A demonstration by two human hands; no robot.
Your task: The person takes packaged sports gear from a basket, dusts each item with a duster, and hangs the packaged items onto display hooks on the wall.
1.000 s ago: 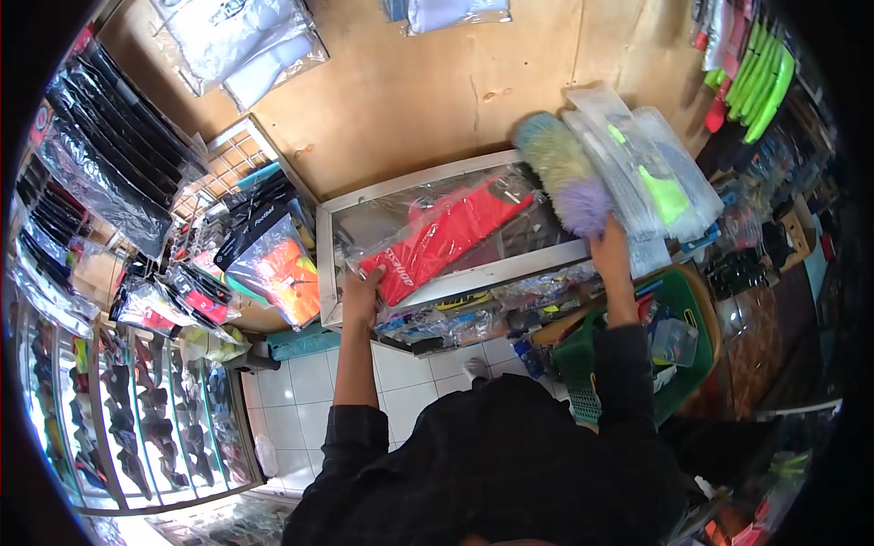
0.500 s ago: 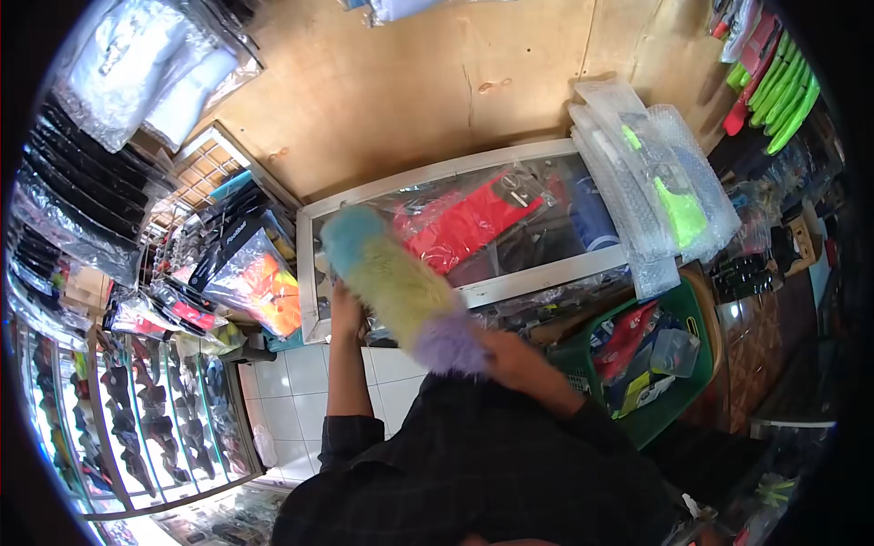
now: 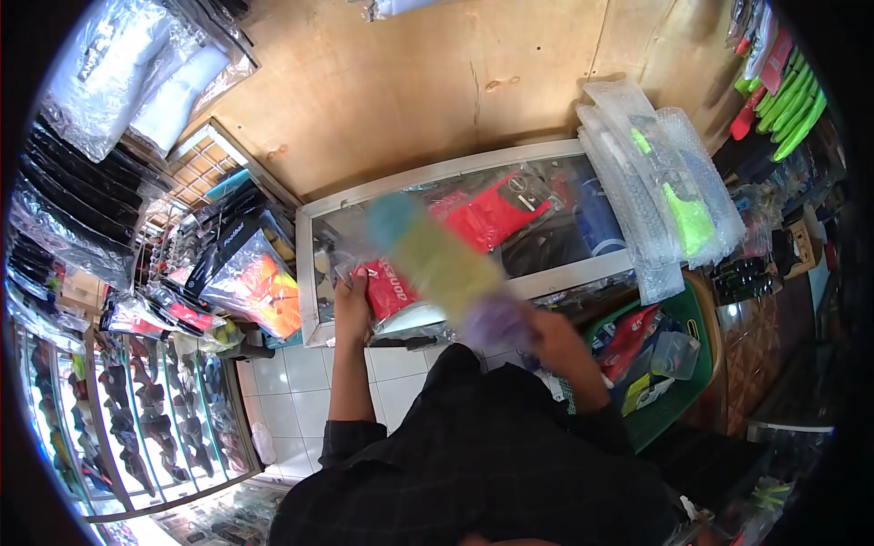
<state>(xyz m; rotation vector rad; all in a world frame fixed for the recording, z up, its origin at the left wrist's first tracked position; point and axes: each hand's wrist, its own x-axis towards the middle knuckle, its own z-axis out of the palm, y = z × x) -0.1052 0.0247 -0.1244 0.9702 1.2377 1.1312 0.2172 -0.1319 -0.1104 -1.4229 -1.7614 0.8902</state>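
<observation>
At the glass desk [image 3: 306, 264], the left hand [image 3: 353, 309] pinches one end of a slippery-looking red packet [image 3: 489, 221] below a soft, light-looking duster [image 3: 442, 266], and the right hand [image 3: 563, 346] curls round its purple end, seemingly good for holding.

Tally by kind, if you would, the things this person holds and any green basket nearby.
Duster, in the right hand: 1
Red packet, in the left hand: 1
Green basket: 1
Total: 3
</observation>
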